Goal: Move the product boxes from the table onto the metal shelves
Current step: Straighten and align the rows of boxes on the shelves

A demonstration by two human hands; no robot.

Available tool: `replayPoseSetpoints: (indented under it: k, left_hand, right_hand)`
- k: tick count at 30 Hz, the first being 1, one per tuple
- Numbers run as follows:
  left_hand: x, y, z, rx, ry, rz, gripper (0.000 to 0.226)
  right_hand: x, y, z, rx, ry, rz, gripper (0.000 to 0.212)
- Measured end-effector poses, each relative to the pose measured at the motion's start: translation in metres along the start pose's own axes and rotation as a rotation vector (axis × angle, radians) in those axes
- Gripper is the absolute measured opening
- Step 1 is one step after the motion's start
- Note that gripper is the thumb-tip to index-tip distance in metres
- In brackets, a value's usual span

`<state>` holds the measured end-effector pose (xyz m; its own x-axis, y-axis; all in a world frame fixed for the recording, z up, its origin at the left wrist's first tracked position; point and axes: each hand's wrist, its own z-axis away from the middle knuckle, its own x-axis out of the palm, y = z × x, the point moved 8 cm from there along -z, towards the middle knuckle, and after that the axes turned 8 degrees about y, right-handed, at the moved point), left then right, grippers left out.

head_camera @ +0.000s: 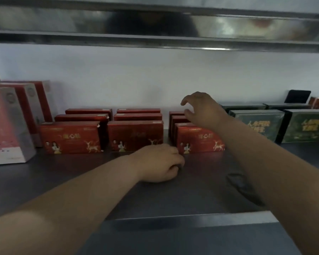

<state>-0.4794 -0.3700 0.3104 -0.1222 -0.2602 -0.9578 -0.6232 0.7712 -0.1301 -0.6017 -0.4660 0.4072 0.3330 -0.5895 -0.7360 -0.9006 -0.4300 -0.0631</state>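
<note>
Red product boxes stand in three short rows on the metal shelf [81,181]. The front boxes are the left one [70,137], the middle one [134,135] and the right one [199,140]. My left hand [160,162] rests on the shelf surface just in front of the gap between the middle and right boxes. Its fingers are curled under and hold nothing. My right hand [201,109] hovers over the right row, fingers spread and loosely bent, holding nothing. It hides part of the boxes behind the front one.
Tall pink-and-white boxes [6,126] stand at the shelf's left end. Dark green boxes [258,124] lie to the right of the red rows. Another metal shelf [155,24] hangs close overhead. The shelf's front lip [191,218] runs below my forearms.
</note>
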Motion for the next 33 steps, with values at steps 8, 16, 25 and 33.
replayPoseSetpoints:
  k: [8,16,25,33]
  left_hand:
    - [0.028,-0.003,0.002,-0.109,0.006,0.254,0.032]
    - [0.03,-0.005,0.004,-0.103,0.017,0.305,0.032]
    - [0.034,-0.006,0.003,-0.127,-0.037,0.332,0.033]
    - [0.035,-0.007,0.003,-0.144,-0.073,0.332,0.034]
  right_hand:
    - [0.025,0.04,-0.033,-0.041,-0.304,0.039,0.032]
    - [0.042,0.049,-0.047,-0.012,-0.462,0.006,0.014]
    - [0.061,0.044,-0.061,0.082,-0.566,-0.03,0.024]
    - [0.071,0.043,-0.07,0.092,-0.488,-0.008,0.025]
